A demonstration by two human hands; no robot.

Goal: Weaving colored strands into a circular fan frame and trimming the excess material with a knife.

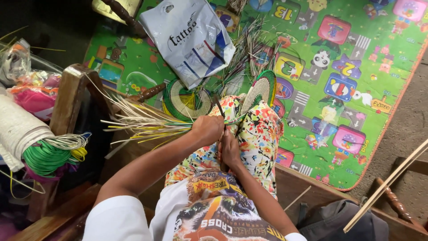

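Leftmost, a bundle of pale and yellow-green straw strips fans out stiffly toward the wooden chair arm, its near ends gathered over the person's floral-clothed lap. Next, the left hand has its fingers clamped on that gathered end. Just right of it, the right hand is closed around a dark thin tool pointing far, touching the strips. Beyond lie round woven green mats.
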